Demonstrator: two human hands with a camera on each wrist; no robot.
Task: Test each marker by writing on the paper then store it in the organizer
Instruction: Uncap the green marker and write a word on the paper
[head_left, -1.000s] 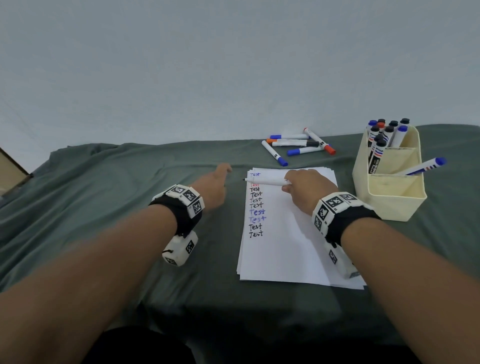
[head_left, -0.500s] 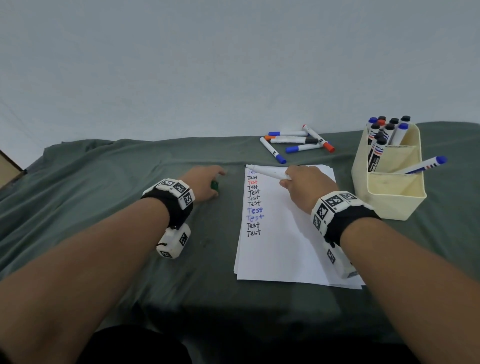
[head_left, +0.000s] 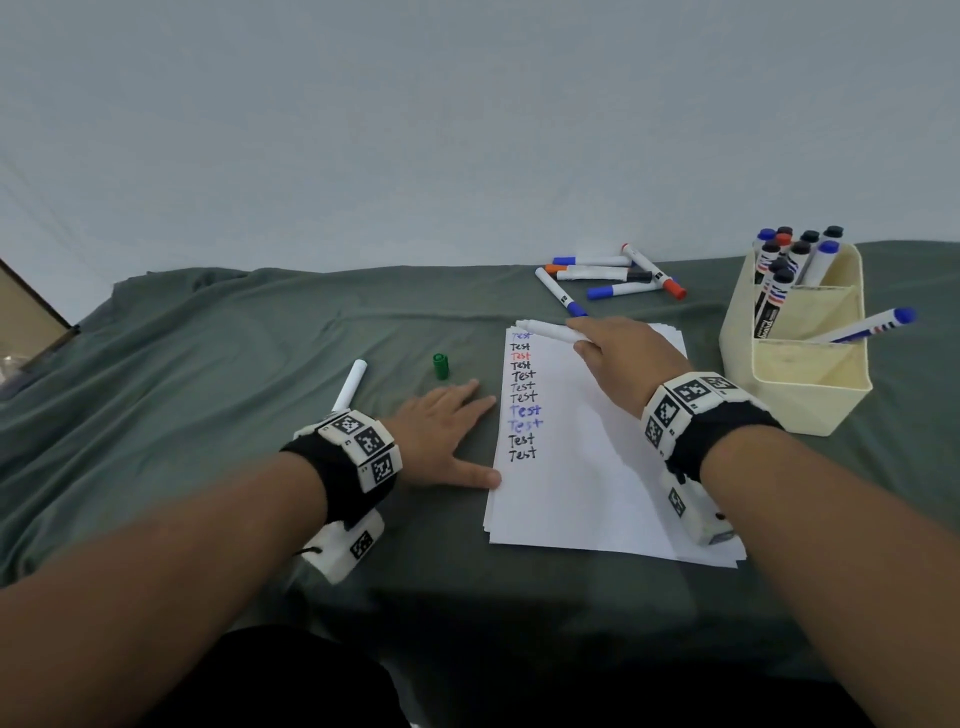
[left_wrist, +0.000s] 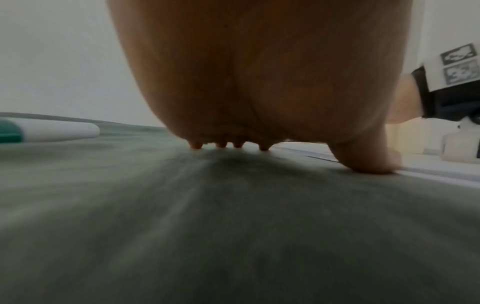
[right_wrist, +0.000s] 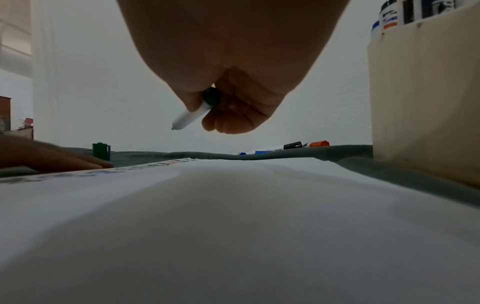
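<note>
While the right hand curls its fingers and thumb round an uncapped white marker, the tip of that marker points left over the top edge of the paper, near the first line of "Test" words. In the right wrist view the marker's dark green butt end shows between thumb and fingers, and its tip hangs above the sheet; whether it touches cannot be told. The left hand lies flat on the green cloth with straight, spread fingers, its thumb tip touching the paper's left edge. A green cap stands upright on the cloth just beyond the left fingertips.

At the right, the cream organizer holds a cluster of capped markers upright in its far compartment, with blue, black and red caps; their exact number is hard to make out. One blue-capped marker leans out over the right rim from a nearer compartment. The near part of the organizer shows bare cream floor.

Beyond the paper lies a loose pile of markers, overlapping so their count is unclear. Another white marker lies on the cloth left of the left hand, its near end hidden behind the wristband; the left wrist view shows a green band on it.
</note>
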